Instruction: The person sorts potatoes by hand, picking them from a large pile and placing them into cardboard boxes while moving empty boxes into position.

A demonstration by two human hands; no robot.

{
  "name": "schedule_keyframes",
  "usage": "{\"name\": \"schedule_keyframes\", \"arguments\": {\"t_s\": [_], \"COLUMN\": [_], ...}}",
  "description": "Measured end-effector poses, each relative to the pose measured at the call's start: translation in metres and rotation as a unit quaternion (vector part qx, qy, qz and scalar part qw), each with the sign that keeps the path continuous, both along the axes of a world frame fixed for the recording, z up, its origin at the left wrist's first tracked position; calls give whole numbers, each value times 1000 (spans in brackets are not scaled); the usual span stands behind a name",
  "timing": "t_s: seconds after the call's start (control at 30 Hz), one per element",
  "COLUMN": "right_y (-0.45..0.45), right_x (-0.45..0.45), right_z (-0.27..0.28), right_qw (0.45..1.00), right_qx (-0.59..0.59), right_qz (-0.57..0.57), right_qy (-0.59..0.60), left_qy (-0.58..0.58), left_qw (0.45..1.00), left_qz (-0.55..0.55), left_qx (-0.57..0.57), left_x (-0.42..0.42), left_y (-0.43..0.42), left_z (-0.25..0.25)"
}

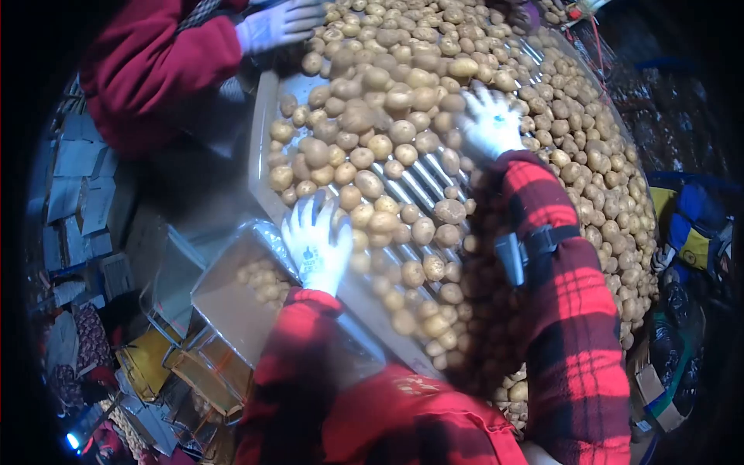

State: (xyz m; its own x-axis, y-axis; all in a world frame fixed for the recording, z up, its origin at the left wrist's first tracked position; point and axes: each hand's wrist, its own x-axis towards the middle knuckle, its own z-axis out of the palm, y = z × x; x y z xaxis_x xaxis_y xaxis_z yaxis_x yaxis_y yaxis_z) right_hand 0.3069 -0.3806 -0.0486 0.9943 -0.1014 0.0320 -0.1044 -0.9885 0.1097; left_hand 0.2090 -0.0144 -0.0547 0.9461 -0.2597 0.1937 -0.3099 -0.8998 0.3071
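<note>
Here's your right hand [492, 122], reaching far across the table [262, 147], arm stretched forward, gloved fingers fanned among the potatoes [368, 184], closed around nothing. Your left hand [316, 246] is nearer your body, elbow bent, back of the glove up, fingers apart at the table's near-left rim, beside the potatoes; it's unclenched too, though you can't tell whether the fingertips touch any.

And look at those potatoes: rounded, tan, matte and speckled, heaped thick ahead and to the right, thinner over shiny parallel metal bars [416, 180]. Left of you, a plastic-lined box [225, 298] holds more. Up at the left, a co-worker's gloved hand [283, 25] lies by the heap, beyond a maroon sleeve [167, 70].
</note>
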Motion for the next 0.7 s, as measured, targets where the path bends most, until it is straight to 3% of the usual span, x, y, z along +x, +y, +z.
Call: {"name": "schedule_keyframes", "arguments": {"t_s": [0.07, 0.13, 0.2, 0.27, 0.33, 0.4, 0.47, 0.53, 0.6, 0.67, 0.7], "right_y": [-44, -75, -101, -81, -60, -29, 11, 36, 64, 78, 108], "right_x": [-7, -37, -78, -128, -174, -203, -237, -246, -217, -196, -191], "right_z": [26, 31, 38, 48, 66, 94, 109, 105, 105, 67, 41], "right_qw": [996, 986, 976, 977, 990, 956, 973, 977, 978, 968, 985], "right_qx": [57, 16, 87, -117, -64, 149, 150, 74, 157, 67, 104], "right_qz": [-45, -124, -122, -69, -35, -78, -15, 43, 59, 241, 137], "right_qy": [54, 111, 156, 166, 117, 240, 174, 195, 126, -3, 1], "left_qy": [-3, 2, 4, 8, 3, -31, -38, -43, -47, -51, -47], "left_qw": [1000, 1000, 1000, 1000, 1000, 999, 999, 998, 997, 997, 996], "left_qz": [0, 2, 2, 4, -6, -6, -14, -14, -10, -8, -7], "left_qx": [1, -3, -8, -6, -9, -24, -31, -46, -57, -64, -69], "left_x": [0, 0, 1, 1, 0, 2, 1, 2, 2, -1, -1], "left_y": [2, 1, 2, 3, 2, 2, 3, 3, 2, 3, 3], "left_z": [-1, -3, -4, -4, -4, -4, -5, -7, -8, -9, -9]}}
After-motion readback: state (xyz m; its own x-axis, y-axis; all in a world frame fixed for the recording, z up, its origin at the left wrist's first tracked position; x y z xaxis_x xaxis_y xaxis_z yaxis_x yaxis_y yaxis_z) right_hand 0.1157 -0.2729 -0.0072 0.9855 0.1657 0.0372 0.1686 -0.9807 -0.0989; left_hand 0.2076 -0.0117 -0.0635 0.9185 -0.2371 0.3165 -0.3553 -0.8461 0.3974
